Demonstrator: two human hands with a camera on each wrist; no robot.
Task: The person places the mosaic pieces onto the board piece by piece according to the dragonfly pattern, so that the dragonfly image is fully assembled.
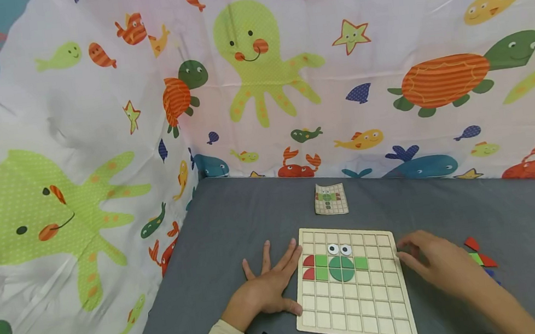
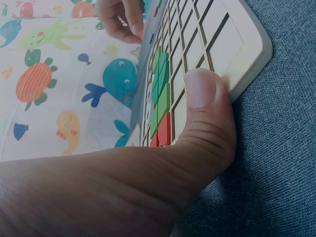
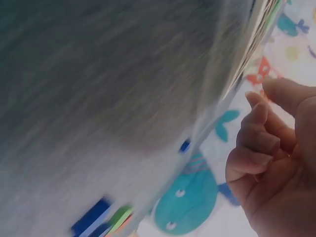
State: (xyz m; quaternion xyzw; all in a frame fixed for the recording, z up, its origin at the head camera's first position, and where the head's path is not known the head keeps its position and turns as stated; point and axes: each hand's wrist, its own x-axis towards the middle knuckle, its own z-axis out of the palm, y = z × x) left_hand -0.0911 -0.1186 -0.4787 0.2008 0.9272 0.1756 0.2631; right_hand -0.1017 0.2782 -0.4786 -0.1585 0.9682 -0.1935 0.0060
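A wooden grid board (image 1: 348,312) lies on the grey cloth. Set in it are two red quarter-round pieces (image 1: 309,274), several green squares (image 1: 321,267), a dark green circle of quarter pieces (image 1: 341,269) and two round eye pieces (image 1: 345,249). My left hand (image 1: 268,288) rests at the board's left edge with fingers spread; its thumb (image 2: 207,108) lies over the rim in the left wrist view. Just beyond the board's right edge hovers my right hand (image 1: 434,258), fingers loosely bent, with no piece showing between thumb (image 3: 286,94) and forefinger.
Loose red triangles (image 1: 488,261), a green piece (image 1: 476,259) and blue pieces (image 3: 93,216) lie on the cloth right of my right hand, partly behind the forearm. A small pattern card (image 1: 332,209) lies behind the board. A curtain with sea animals (image 1: 287,76) stands at the back and left.
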